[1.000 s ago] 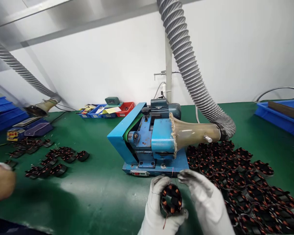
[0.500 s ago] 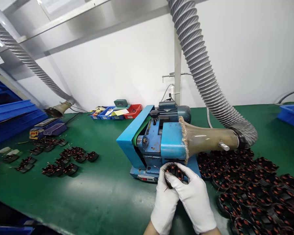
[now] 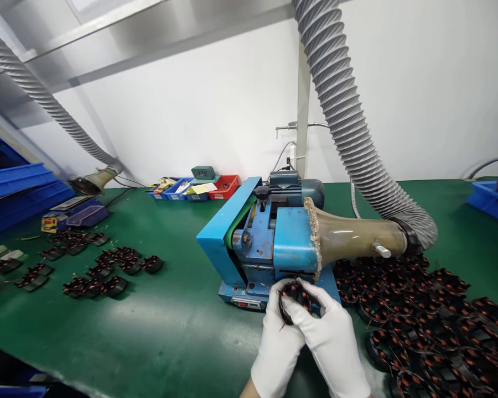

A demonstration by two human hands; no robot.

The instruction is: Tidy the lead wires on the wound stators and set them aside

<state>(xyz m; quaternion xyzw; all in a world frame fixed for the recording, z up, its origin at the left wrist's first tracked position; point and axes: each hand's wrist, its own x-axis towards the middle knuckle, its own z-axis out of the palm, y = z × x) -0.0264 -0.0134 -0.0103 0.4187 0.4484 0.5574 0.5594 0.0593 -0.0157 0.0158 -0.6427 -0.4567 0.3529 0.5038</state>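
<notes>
The white-gloved left hand [image 3: 279,337] and right hand [image 3: 326,331] curl closed around a black ring-shaped stator [image 3: 295,301] with copper windings, at the near edge of the blue painted-metal belt machine [image 3: 257,237]. Right of it, more stators [image 3: 435,331] crowd the smooth green worktop [image 3: 157,342]; a ribbed grey hose [image 3: 344,105] meets the machine's translucent funnel [image 3: 352,235].

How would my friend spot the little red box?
Find the blue machine on the green table. Behind it, to the left, small bins stand by the white wall. The red box is at their right end, the only red one.
</notes>
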